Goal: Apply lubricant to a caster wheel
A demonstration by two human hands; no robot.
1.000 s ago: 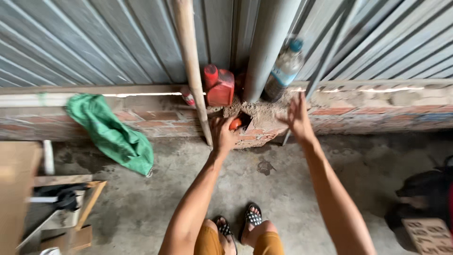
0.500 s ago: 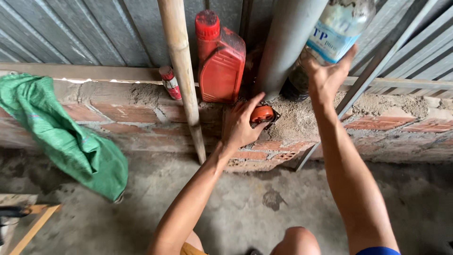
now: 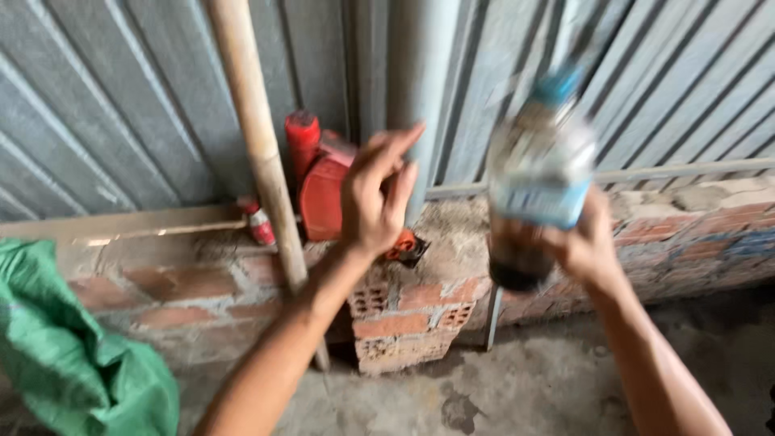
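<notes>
Bottle in my right hand, grip clenched around its lower part, held up in the air in front of the metal wall, slightly tilted and motion-blurred. It is clear plastic with a blue cap and a pale label, dark liquid in the bottom part. My left hand is released, fingers spread and raised, holding nothing, hovering just above the brick ledge. Just beside that hand, on the ledge, sits a small orange and black item, too blurred to tell what it is. Behind my left hand stands a red jug with a red cap, against the wall. A wooden pole leans upright just left of the jug, and a small red can stands on the ledge, touching or nearly touching the pole; cannot tell which. A grey pipe runs up the wall between my two hands. Green cloth hangs over the ledge far left, well apart from both hands. Concrete floor below.
</notes>
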